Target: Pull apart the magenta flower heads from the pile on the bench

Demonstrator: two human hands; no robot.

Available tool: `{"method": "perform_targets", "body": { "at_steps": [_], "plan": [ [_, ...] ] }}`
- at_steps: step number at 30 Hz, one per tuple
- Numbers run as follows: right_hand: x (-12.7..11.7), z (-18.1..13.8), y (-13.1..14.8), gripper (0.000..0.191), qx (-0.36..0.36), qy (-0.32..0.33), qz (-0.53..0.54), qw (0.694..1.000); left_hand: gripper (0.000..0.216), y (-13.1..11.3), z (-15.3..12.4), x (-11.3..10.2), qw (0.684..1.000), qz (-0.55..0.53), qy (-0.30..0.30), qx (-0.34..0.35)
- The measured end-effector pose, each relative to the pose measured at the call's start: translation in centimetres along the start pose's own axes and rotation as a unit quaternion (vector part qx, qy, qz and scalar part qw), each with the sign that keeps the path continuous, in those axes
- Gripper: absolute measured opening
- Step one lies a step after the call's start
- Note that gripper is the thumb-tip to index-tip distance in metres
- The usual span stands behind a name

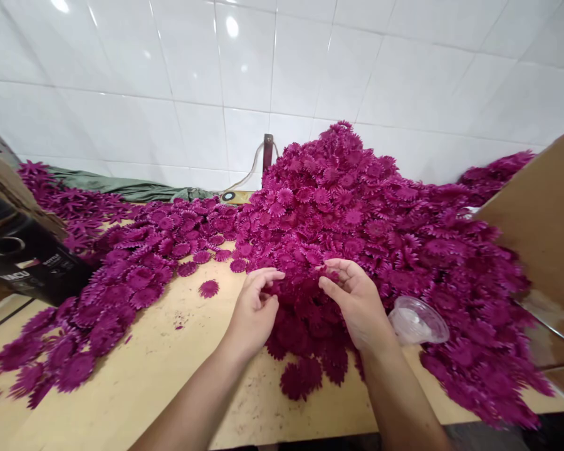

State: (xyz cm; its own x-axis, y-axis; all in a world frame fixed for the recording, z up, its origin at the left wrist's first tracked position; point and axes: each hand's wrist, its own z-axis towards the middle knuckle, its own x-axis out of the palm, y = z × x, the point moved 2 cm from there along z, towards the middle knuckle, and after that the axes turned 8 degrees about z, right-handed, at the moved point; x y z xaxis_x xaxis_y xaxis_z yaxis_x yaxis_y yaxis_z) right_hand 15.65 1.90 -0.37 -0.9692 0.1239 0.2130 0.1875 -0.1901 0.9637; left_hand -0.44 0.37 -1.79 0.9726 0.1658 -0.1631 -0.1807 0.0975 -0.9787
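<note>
Both of my hands hover over the lower front of a large heap of magenta artificial flower heads [329, 207]. My left hand [256, 310] has its fingers curled in beside the heap. Magenta shows between its thumb and forefinger, but whether that is a held piece or the flowers behind cannot be made out. With thumb and fingertips together, my right hand [355, 300] pinches a small magenta flower piece [329, 274]. Below and between the hands, darker flower heads [301, 376] lie on the tan tabletop [169, 388].
A clear plastic cup [418, 321] lies tilted by my right wrist. To the left are more flowers [136, 282], a loose one [208, 288] and a black canister [23, 250]. Cardboard [540, 232] stands at right; green cloth [122, 183] lies along the tiled wall [178, 56].
</note>
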Motion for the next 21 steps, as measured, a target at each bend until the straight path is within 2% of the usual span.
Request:
{"method": "perform_targets", "body": {
  "at_steps": [2,5,8,13,18,21],
  "plan": [
    [0.3,-0.4,0.0,0.031,-0.009,0.015,-0.025,1.0,0.021,-0.3,0.1,0.5,0.999,0.007,0.033,0.019],
    [0.9,-1.1,-0.2,0.029,-0.026,0.048,-0.048,0.997,0.019,-0.7,0.2,1.6,0.993,-0.012,0.114,0.017],
    [1.2,-1.6,-0.3,0.027,-0.045,0.081,-0.075,0.993,0.02,-1.1,0.2,2.3,0.988,-0.043,0.149,0.014],
    [0.8,-2.1,0.1,0.025,-0.052,0.098,-0.116,0.987,0.009,-0.9,0.1,2.5,0.987,-0.071,0.142,0.005],
    [0.7,-2.3,0.4,0.025,0.008,0.143,-0.112,0.983,0.017,-0.2,0.2,2.4,0.993,-0.052,0.105,0.005],
    [0.7,-2.3,0.4,0.027,0.031,0.133,-0.097,0.986,0.015,0.0,0.2,2.3,0.994,-0.064,0.092,0.002]
  ]
}}
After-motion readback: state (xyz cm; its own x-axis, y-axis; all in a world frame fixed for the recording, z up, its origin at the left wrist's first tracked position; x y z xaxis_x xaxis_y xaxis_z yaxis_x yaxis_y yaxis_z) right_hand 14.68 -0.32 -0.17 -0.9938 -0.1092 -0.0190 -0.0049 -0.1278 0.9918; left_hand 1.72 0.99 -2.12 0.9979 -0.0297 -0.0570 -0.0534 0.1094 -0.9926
